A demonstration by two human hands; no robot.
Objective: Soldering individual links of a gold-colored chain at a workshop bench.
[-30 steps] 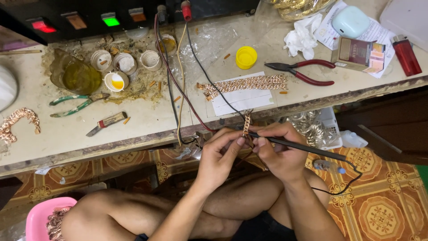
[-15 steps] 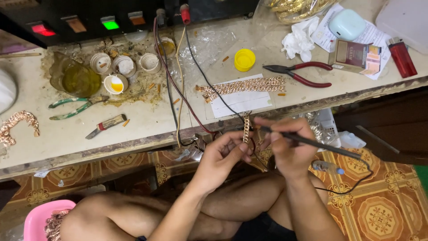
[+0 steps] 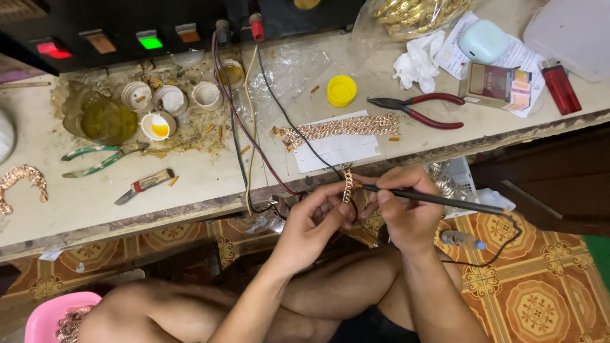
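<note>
My left hand (image 3: 312, 223) pinches a short piece of gold chain (image 3: 347, 184) and holds it upright just below the bench's front edge. My right hand (image 3: 405, 213) grips a thin black pen-like tool (image 3: 438, 201) with a cord trailing off to the right; its tip touches the chain near the middle. Both hands hover over my bare crossed legs. On a white paper (image 3: 337, 151) on the bench lies a longer stretch of gold chain (image 3: 340, 127).
The worn bench (image 3: 82, 209) carries red-handled pliers (image 3: 422, 110), a yellow cap (image 3: 342, 90), green-handled pliers (image 3: 95, 160), small white cups (image 3: 159, 126), a bowl of yellow liquid (image 3: 105, 119), a red lighter (image 3: 560, 86) and tissue (image 3: 416, 62). Wires (image 3: 244, 136) hang over its edge. A pink tub (image 3: 54, 314) stands at the lower left.
Both hands have shifted slightly to the right with the chain piece and the tool. The tool's tip stays against the chain.
</note>
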